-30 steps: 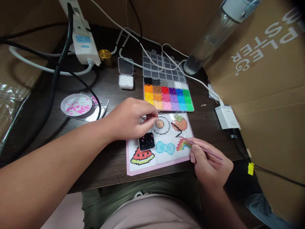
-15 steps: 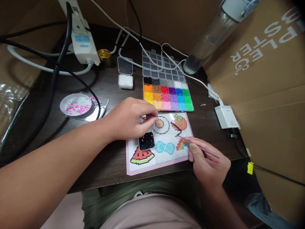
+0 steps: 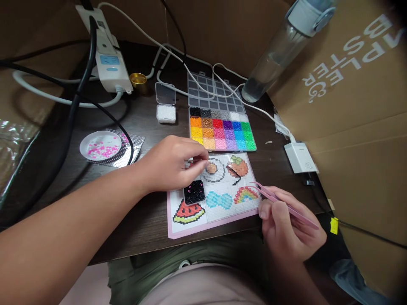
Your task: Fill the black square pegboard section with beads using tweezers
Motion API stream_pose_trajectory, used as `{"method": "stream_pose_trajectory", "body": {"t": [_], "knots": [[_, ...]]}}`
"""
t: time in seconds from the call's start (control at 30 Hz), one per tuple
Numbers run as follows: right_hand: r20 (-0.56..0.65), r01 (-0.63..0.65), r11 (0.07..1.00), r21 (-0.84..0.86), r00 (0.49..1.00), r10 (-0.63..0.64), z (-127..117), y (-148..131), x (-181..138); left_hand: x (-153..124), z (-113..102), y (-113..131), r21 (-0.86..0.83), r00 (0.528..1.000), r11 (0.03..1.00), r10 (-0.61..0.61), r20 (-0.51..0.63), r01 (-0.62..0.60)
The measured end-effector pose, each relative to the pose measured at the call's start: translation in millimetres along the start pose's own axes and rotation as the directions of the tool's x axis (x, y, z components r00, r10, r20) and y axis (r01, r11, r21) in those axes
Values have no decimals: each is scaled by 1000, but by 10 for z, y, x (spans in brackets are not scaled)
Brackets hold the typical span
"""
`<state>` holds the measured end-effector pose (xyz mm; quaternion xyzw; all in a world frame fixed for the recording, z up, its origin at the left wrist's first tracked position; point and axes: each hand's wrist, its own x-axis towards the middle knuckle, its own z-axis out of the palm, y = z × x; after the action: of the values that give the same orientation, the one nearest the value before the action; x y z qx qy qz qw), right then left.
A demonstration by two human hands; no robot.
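Right hand (image 3: pixel 292 226): has drawn back from the fruit picture (image 3: pixel 241 169). Half a second ago the tips of the pink tweezers (image 3: pixel 269 195) sat at the lower end of the black bead line (image 3: pixel 237 181); now they are off to its right, above the rainbow picture (image 3: pixel 246 195), prongs parted. No bead visible between the tips. Reads as a bead let go or nudged into place, the line itself looking much the same; too small to confirm a new bead.

Right fingers pinch the tweezers, thumb against forefinger. Bead line lies left of and beyond these fingers, near the tweezer tips but apart from them, on the clear pegboard (image 3: pixel 219 217) over the pattern sheet (image 3: pixel 174 233).

Left hand (image 3: pixel 173 163): thumb and forefinger brought together over the board's left part, beside the egg picture (image 3: pixel 212 170). Cannot tell whether anything is between them. Black beads (image 3: pixel 194 192), a few pink among them, in a small box just below this hand. Bead line well to its right.
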<state>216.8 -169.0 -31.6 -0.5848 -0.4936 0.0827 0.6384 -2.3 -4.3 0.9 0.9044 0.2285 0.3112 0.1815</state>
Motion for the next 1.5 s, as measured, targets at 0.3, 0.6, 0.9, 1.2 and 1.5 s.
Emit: {"method": "stream_pose_trajectory", "body": {"t": [0.3, 0.6, 0.9, 1.2, 1.5], "knots": [[404, 153, 984, 94, 897, -178, 176, -206, -39, -13, 5, 9, -2, 1000, 1000, -13, 15, 13], [516, 103, 985, 136, 842, -159, 292, -209, -123, -20, 34, 5, -23, 1000, 1000, -9, 6, 9], [541, 94, 986, 136, 827, -154, 313, -211, -113, -25, 23, 13, -31, 1000, 999, -27, 8, 28], [566, 58, 991, 121, 816, -117, 339, -232, -77, -25, 43, 2, -44, 1000, 999, -10, -2, 10], [577, 64, 992, 112, 809, -117, 346, -238, -66, -28, 39, 2, -45, 1000, 999, -11, -2, 11]]}}
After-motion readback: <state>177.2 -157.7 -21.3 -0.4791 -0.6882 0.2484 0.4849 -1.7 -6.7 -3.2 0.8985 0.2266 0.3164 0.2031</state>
